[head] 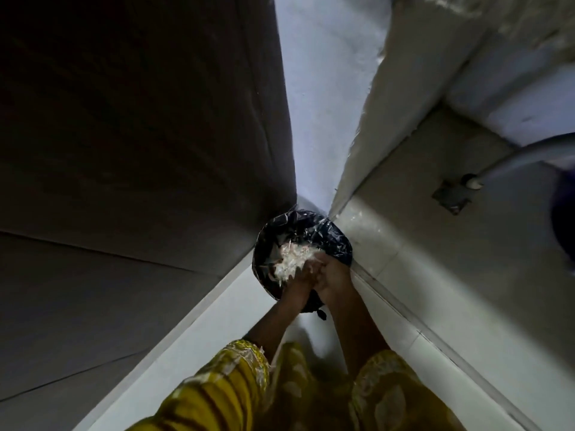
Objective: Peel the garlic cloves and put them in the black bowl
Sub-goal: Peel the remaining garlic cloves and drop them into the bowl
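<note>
A bin lined with a shiny black plastic bag [314, 231] stands on the floor in a narrow corner. My left hand [297, 287] and my right hand [334, 276] are cupped together just over its near rim. Between them they hold a heap of white papery garlic skins [294, 259], which hangs over the bag's opening. Both sleeves are yellow patterned cloth. No garlic cloves and no black bowl are in view.
A tall dark panel [140, 150] rises on the left and a pale wall [404, 104] on the right, leaving a tight gap around the bin. A grey pipe [513, 157] runs into the tiled surface at the right. Light floor [217, 321] lies below my arms.
</note>
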